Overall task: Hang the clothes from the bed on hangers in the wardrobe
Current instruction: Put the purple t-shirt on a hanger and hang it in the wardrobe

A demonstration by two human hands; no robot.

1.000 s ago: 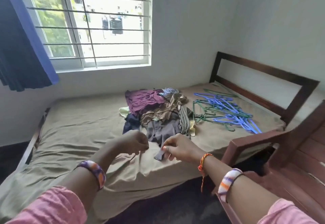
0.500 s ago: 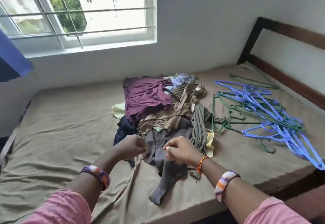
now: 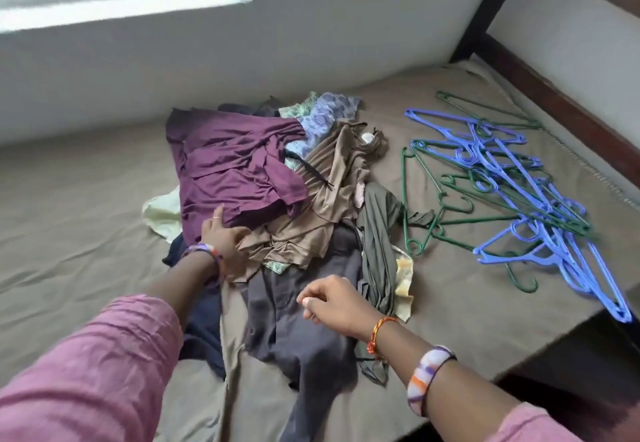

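Note:
A pile of clothes lies mid-bed: a purple garment point(image 3: 235, 167) on top, a brown one point(image 3: 332, 199), a dark grey one point(image 3: 304, 330) nearest me, an olive one point(image 3: 379, 244), and a blue patterned cloth point(image 3: 322, 119) at the back. My left hand point(image 3: 223, 237) reaches into the pile and touches the lower edge of the purple garment, fingers stretched forward. My right hand point(image 3: 332, 306) hovers over the grey garment, its fingers curled with thumb against forefinger, holding nothing. A tangle of blue and green hangers point(image 3: 512, 181) lies on the bed to the right.
The bed point(image 3: 86, 219) has a creased olive-brown sheet, bare to the left of the pile. A dark wooden headboard point(image 3: 561, 95) runs along the right. A grey wall and a window sill point(image 3: 121, 8) stand behind. The bed's front-right corner drops to dark floor point(image 3: 571, 372).
The view has tilted down and closer to the bed. My left hand has gone forward from a curled pose near the grey garment to the purple garment. My right hand stays curled.

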